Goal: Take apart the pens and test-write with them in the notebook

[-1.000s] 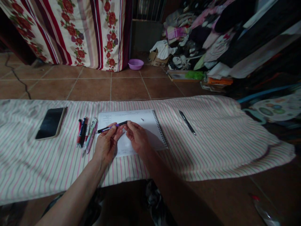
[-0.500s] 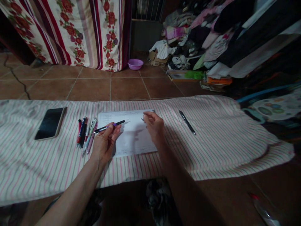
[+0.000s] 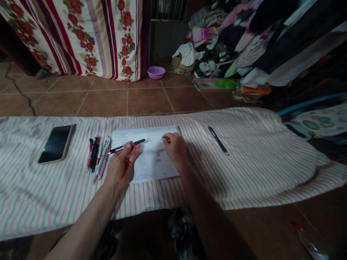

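Observation:
Between its thumb and fingers, my left hand (image 3: 124, 159) holds a black and purple pen (image 3: 116, 148), which points right over the white notebook page (image 3: 151, 162). Just beyond the pen's end is a small dark bit (image 3: 148, 138); whether it lies on the page or sticks out of the pen is unclear. My right hand (image 3: 175, 146) is closed in a pinch above the notebook's right side, a small shiny pointed piece (image 3: 162, 138) at its fingertips. To the left, several pens (image 3: 99, 157) lie side by side. A black pen (image 3: 218, 140) rests right of the notebook.
A phone (image 3: 56, 143) lies at the left on the striped cloth (image 3: 257, 155) covering the low table. Beyond, a purple basin (image 3: 156, 72) stands on the tiled floor near a floral curtain (image 3: 105, 39). Clothes (image 3: 217, 39) are heaped at the back right.
My right hand's fingers have curled in closer around the small shiny piece, and the hand has turned slightly. The notebook's spiral shows more. My left hand keeps its pen almost still.

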### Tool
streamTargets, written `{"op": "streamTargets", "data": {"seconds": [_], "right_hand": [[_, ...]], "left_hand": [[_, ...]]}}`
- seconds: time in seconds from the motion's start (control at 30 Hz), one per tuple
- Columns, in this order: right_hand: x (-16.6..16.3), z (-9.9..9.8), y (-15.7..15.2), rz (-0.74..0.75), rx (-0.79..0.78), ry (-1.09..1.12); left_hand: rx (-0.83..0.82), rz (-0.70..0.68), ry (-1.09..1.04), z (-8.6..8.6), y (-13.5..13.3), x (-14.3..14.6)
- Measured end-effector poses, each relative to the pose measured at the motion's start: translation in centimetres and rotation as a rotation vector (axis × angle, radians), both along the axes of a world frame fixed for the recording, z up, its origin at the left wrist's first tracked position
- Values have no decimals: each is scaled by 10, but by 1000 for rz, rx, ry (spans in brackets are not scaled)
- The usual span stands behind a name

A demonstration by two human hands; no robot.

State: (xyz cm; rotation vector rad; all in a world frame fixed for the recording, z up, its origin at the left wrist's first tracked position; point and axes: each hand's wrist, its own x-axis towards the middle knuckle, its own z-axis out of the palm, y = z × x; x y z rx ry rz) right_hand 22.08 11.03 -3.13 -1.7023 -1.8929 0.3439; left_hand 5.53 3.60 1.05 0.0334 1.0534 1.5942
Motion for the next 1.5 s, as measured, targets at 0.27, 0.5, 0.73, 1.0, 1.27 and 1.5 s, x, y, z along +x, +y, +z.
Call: {"op": "streamTargets", "data": {"seconds": [0.27,0.5,0.73,1.0,1.27,1.5], "right_hand": [[-13,4,2,-59,-231,933],[-22,13,-4,-75,-357,1293],[-21,19,-8,-28,-417,1325],[-28,22,-10,-68,-444,1405],[-32,22,-14,-66,-497,1360],[-36,20,-14,-46,-581,1453]], "left_hand": [[-17,16,5,2,1,-5],[16,7,33,0,3,-8],[-6,33,10,5,4,-3],[-6,27,-13,4,5,0],[13,20,13,5,4,4],[47,8,19,2,4,5]]}}
